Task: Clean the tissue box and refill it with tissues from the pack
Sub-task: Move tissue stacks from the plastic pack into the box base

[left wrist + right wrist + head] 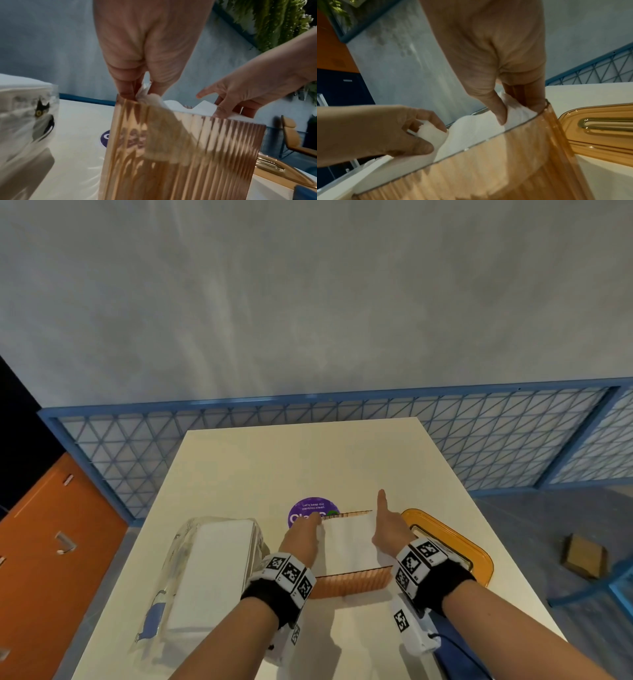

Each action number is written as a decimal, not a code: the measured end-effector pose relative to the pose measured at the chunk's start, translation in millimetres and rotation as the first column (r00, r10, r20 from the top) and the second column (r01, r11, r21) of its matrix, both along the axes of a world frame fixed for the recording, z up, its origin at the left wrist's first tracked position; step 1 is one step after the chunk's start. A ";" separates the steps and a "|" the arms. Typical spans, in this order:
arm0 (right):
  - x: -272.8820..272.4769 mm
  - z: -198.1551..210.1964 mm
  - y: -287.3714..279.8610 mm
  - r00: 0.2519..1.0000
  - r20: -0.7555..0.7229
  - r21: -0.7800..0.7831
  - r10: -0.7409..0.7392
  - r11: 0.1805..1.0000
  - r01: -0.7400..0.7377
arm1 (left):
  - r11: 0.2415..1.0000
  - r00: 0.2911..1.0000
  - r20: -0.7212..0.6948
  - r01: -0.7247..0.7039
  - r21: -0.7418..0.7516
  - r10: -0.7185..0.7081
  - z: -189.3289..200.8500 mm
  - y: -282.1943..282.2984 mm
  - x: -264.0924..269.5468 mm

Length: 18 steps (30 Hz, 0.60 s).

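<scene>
Both forearms reach in from six o'clock in the head view, each wrist wrapped in a black strap carrying white blocks printed with black square codes; the left hand (301, 534) sits at the nine o'clock side of the tissue box (352, 580) and the right hand (388, 529) at its three o'clock side, the two hands apart with the box between them; the box is amber, see-through and ribbed, open on top, standing on the pale desk (260, 460) near its middle.

A stack of white tissues (347, 542) fills the box up to the rim; in the right wrist view the left hand's thumb and fingers pinch a fold of tissue at the box's edge, so that hand is clamped on the tissues; the right hand's thumb presses down on the stack while its fingers go down between the tissues and the box wall, and its forefinger sticks out straight toward twelve o'clock in the head view.

At nine o'clock from the box lies the tissue pack (205, 573), clear plastic round a white block, with a black cat drawing on its side in the left wrist view; at three o'clock, just beside the box, lies the amber lid (459, 542) with a long slot in it; at twelve o'clock a round purple sticker (308, 508) on the desk reads "Let's keep our pantries clean", the larger white word below it being half hidden by the left hand.
</scene>
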State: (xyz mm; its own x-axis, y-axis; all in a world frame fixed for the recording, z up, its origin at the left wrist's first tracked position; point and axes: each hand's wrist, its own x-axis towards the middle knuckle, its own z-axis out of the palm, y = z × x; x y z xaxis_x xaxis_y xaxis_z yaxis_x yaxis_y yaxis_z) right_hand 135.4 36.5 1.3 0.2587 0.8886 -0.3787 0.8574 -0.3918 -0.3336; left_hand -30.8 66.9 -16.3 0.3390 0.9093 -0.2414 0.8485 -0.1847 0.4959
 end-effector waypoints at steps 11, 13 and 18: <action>-13.5 -3.0 -9.5 0.958 0.196 -0.006 0.211 0.977 -0.214 | 0.996 0.945 -0.325 0.046 0.075 -0.019 -8.0 -11.7 11.1; -16.1 5.6 -13.5 0.901 0.351 0.062 0.256 0.953 -0.295 | 0.986 0.939 -0.341 0.095 0.134 -0.044 -8.1 -15.0 12.3; -14.5 -2.1 0.9 0.864 0.233 -0.171 0.446 0.893 -0.415 | 0.977 0.900 -0.378 0.200 -0.080 -0.215 -17.2 -6.5 16.9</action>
State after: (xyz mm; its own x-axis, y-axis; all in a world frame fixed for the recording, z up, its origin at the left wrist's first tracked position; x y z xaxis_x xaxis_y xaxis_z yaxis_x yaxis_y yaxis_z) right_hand 121.0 37.4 -0.8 -0.0379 0.8900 -0.4543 0.9985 0.0156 -0.0526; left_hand -14.0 60.4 -33.5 0.3939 0.8158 -0.4236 0.9186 -0.3650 0.1512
